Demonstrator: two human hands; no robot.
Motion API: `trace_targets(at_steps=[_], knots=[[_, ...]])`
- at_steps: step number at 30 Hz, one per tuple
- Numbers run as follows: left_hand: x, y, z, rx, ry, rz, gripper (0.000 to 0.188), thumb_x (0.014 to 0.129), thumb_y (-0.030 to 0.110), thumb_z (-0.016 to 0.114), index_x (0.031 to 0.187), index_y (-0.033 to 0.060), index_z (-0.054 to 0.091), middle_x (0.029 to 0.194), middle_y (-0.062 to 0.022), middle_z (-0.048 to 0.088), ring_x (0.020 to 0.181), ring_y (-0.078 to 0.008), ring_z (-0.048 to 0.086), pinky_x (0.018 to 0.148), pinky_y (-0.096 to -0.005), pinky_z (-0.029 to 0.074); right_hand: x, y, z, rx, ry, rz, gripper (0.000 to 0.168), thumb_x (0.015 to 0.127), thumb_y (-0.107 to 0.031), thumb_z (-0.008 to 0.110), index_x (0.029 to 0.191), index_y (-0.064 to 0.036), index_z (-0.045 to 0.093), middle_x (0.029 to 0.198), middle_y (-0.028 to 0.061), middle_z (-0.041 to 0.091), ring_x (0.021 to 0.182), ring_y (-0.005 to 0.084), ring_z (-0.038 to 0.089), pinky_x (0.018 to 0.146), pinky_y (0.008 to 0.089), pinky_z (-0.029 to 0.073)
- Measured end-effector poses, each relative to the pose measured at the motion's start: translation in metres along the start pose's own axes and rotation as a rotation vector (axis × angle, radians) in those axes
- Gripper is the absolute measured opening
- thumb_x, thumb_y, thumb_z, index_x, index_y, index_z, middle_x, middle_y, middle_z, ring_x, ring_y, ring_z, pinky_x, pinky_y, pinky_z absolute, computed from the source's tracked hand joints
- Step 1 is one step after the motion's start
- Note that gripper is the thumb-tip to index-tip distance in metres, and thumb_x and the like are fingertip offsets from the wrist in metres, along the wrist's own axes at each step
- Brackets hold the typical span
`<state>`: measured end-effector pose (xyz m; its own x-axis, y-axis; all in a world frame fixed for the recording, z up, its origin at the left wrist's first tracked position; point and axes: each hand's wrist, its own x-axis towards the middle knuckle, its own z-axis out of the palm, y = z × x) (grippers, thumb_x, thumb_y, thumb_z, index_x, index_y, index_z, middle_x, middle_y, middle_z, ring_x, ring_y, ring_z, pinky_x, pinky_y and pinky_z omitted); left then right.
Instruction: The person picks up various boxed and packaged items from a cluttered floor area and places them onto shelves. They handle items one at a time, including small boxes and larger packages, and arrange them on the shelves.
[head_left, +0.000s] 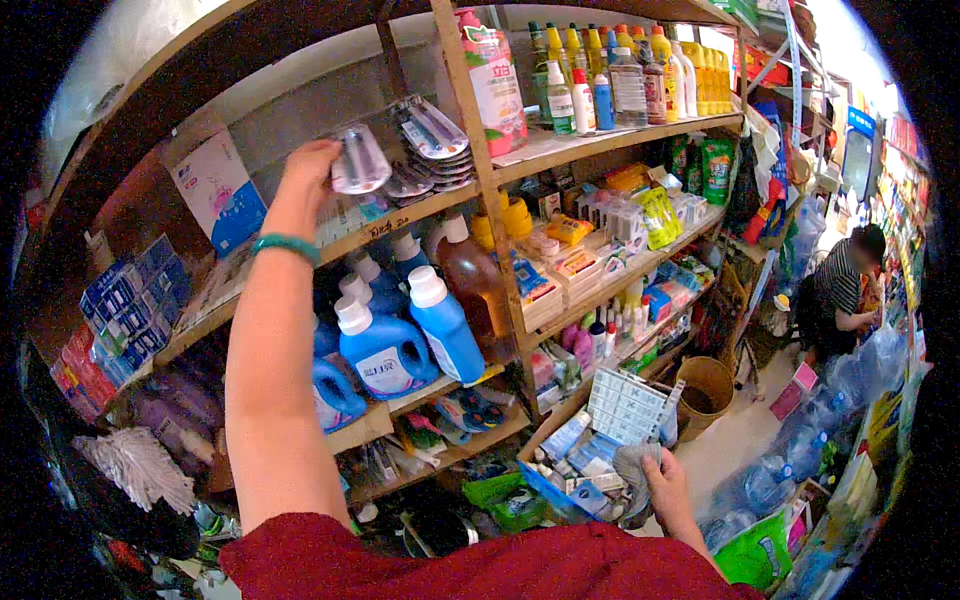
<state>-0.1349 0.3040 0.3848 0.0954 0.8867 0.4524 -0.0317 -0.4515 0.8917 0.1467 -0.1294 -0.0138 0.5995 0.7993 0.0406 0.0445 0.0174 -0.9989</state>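
Note:
My left hand (313, 166) holds a blister-packed item (361, 159) by its left edge, above the upper left shelf (341, 240). Just right of it, a stack of similar blister packs (431, 129) lies on that shelf, with a few looser ones beside its base. A green bangle circles my left wrist. Low at the right, my right hand (667, 484) grips a grey cloth (637, 476) over the edge of a blue box (555, 491) filled with small cartons and tubes.
Blue detergent bottles (382, 356) and a large brown jug (469, 277) stand below the left shelf. A wooden post (480, 150) divides the shelves. Bottles line the upper right shelf (600, 139). A woven basket (705, 390) and large plastic water bottles (765, 484) stand on the floor; a person (836, 289) sits beyond.

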Motion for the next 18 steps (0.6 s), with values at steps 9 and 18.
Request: trace_targets(at_steps=[9,18], knots=[[0.043,-0.028,0.064,0.811,0.126,-0.016,0.036,0.084,0.032,0.059,0.082,-0.0034,0.064,0.088,-0.0182,0.064,0.082,-0.0276,0.063,0.065,-0.0374,0.050,-0.014,-0.002,-0.005,0.070,0.106,0.035,0.021,0.088,-0.018,0.051,0.096,-0.001,0.060,0.088,0.0062,0.063,0.080,0.0136,0.056,0.074,0.0287,0.045],[0.060,-0.050,0.075,1.449,0.009,0.082,0.046,0.075,0.040,0.067,0.095,-0.0016,0.065,0.104,-0.0210,0.061,0.099,-0.0352,0.058,0.083,-0.0396,0.047,-0.014,0.018,-0.016,0.062,0.094,0.027,0.020,0.088,-0.012,0.050,0.101,-0.001,0.058,0.093,0.0031,0.061,0.084,0.0119,0.055,0.077,0.0276,0.044]])
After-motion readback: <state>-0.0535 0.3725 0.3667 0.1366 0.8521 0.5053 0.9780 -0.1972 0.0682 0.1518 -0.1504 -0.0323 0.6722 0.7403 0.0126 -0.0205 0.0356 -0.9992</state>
